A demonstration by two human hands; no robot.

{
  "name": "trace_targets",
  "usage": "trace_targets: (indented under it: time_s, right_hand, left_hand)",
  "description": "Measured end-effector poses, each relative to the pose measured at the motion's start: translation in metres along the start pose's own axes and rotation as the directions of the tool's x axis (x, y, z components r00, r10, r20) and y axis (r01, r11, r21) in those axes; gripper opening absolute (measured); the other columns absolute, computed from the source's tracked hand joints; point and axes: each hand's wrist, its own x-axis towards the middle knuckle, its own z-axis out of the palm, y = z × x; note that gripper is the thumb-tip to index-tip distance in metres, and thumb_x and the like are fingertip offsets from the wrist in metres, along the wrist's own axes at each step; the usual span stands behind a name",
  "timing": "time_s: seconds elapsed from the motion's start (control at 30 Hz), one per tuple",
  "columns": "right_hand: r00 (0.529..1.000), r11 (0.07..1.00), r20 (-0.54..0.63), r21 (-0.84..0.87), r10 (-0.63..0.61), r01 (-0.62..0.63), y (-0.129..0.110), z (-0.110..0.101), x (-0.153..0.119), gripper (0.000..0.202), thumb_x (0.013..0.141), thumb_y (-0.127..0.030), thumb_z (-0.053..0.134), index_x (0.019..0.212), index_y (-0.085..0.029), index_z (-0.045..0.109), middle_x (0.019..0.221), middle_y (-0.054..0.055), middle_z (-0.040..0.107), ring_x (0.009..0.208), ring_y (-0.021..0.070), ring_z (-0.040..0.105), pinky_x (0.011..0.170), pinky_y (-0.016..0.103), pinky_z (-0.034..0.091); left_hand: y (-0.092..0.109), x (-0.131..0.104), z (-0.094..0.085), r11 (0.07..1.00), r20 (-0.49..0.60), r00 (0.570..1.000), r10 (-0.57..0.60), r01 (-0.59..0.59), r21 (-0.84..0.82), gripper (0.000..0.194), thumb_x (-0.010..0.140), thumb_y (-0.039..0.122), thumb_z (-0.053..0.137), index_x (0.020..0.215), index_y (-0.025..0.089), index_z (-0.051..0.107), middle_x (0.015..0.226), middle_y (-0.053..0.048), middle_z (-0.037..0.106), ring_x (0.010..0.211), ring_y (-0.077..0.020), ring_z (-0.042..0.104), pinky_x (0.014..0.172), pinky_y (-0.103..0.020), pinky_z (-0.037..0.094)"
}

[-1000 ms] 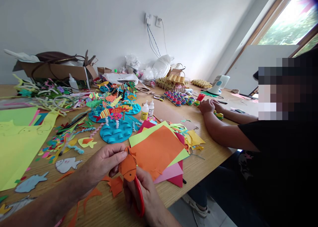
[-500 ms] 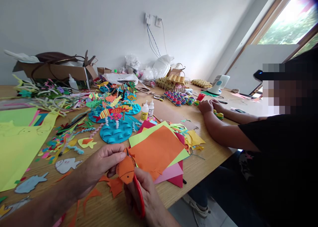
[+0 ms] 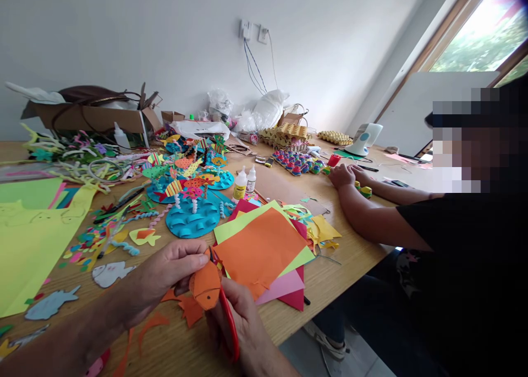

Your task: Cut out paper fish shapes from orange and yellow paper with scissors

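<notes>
An orange paper fish [image 3: 206,286] with a drawn eye and gill line is pinched by its tail end in my left hand [image 3: 181,264]. Red-handled scissors [image 3: 231,327] are gripped in my right hand [image 3: 243,322], with the dark blades behind and beside the fish near its tail. Below my hands, orange paper scraps [image 3: 192,310] lie on the wooden table. Just to the right is a stack of coloured sheets with an orange sheet [image 3: 262,250] on top. A grey paper fish [image 3: 111,274] and a blue-grey one [image 3: 51,304] lie left of my left forearm.
Blue paper discs [image 3: 192,220] carrying paper fish on coiled stems stand ahead, beside glue bottles [image 3: 240,184]. Yellow-green sheets [image 3: 33,256] cover the left side. Pipe cleaners [image 3: 91,171] and a cardboard box [image 3: 99,121] are behind. On the right, another person's hands [image 3: 344,176] hold painted egg-carton pieces.
The orange fish has shifted and turned slightly to the left. The scissor blades show a little more near its tail. Both hands keep their grip.
</notes>
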Motion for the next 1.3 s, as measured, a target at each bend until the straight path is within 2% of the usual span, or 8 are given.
trace_targets:
  time_s: [0.37,0.53,0.67,0.77,0.9,1.07,1.23,1.3]
  right_hand:
    - [1.0,0.997,0.011,-0.076,0.021,-0.02,0.006,-0.006,-0.002,0.053,0.082,-0.064,0.043,0.072,-0.014,0.057,0.056,-0.004,0.042,0.044,0.0055,0.032,0.039,0.018,0.024]
    - [0.999,0.998,0.034,-0.046,0.035,-0.033,0.008,-0.008,-0.001,0.051,0.082,-0.063,0.045,0.064,-0.016,0.05,0.051,-0.005,0.041,0.043,0.006,0.034,0.041,0.019,0.025]
    - [0.996,0.997,0.075,0.063,0.038,-0.043,0.004,-0.007,0.003,0.05,0.08,-0.065,0.046,0.062,-0.018,0.044,0.046,-0.006,0.039,0.036,0.0052,0.033,0.035,0.017,0.023]
    - [0.999,0.997,0.048,0.074,0.023,-0.026,-0.001,-0.008,0.005,0.05,0.079,-0.065,0.047,0.062,-0.018,0.043,0.044,-0.007,0.04,0.034,0.0053,0.034,0.034,0.017,0.023]
    - [1.0,1.0,0.012,0.008,0.017,-0.017,-0.006,-0.014,0.003,0.046,0.082,-0.061,0.045,0.064,-0.018,0.043,0.046,-0.006,0.042,0.037,0.0063,0.036,0.038,0.018,0.027]
    - [0.996,0.979,0.039,-0.191,0.077,-0.068,-0.001,-0.019,-0.003,0.042,0.087,-0.053,0.042,0.063,-0.019,0.04,0.054,-0.005,0.038,0.046,0.0074,0.036,0.042,0.018,0.027]
    - [0.993,0.932,0.082,-0.36,0.083,-0.048,0.006,-0.021,-0.006,0.034,0.088,-0.042,0.046,0.064,-0.019,0.037,0.058,-0.005,0.036,0.053,0.0087,0.036,0.047,0.019,0.026]
    - [0.993,0.928,0.096,-0.371,0.067,-0.027,0.007,-0.022,-0.007,0.034,0.088,-0.041,0.046,0.063,-0.019,0.037,0.059,-0.005,0.036,0.054,0.0091,0.036,0.048,0.02,0.026]
  left_hand:
    - [0.001,0.001,-0.008,0.999,0.04,0.998,-0.049,0.048,0.025,0.022,0.073,0.033,0.059,0.059,0.018,0.05,0.051,0.007,0.039,0.046,-0.0078,0.023,0.042,-0.02,0.018]
    - [0.002,0.003,-0.013,0.994,0.046,0.997,-0.056,0.051,0.101,0.024,0.072,0.033,0.059,0.056,0.019,0.048,0.049,0.008,0.035,0.045,-0.0078,0.02,0.042,-0.02,0.016]
    - [0.008,0.003,-0.018,0.978,0.026,1.0,0.004,-0.009,0.208,0.023,0.073,0.034,0.059,0.057,0.019,0.051,0.051,0.007,0.036,0.046,-0.0089,0.027,0.043,-0.02,0.023]
    - [0.014,0.003,-0.022,0.958,0.003,0.996,0.089,-0.086,0.274,0.023,0.074,0.03,0.059,0.056,0.018,0.052,0.052,0.007,0.04,0.049,-0.0092,0.033,0.046,-0.019,0.027]
    - [0.023,0.004,-0.026,0.924,-0.018,0.993,0.118,-0.103,0.367,0.014,0.076,0.027,0.059,0.065,0.019,0.056,0.057,0.006,0.046,0.052,-0.009,0.04,0.048,-0.019,0.03]
    - [0.032,0.001,-0.04,0.858,0.001,0.998,0.062,-0.054,0.511,0.013,0.075,0.027,0.059,0.068,0.019,0.053,0.055,0.007,0.045,0.049,-0.0086,0.04,0.045,-0.019,0.029]
    - [0.033,-0.02,-0.064,0.759,0.035,0.999,-0.026,-0.003,0.651,0.012,0.077,0.03,0.057,0.085,0.021,0.053,0.058,0.008,0.041,0.05,-0.0089,0.036,0.045,-0.019,0.028]
    - [0.03,-0.03,-0.073,0.698,0.026,0.996,-0.086,0.042,0.715,0.011,0.078,0.029,0.054,0.083,0.02,0.054,0.061,0.007,0.041,0.053,-0.0095,0.036,0.047,-0.019,0.028]
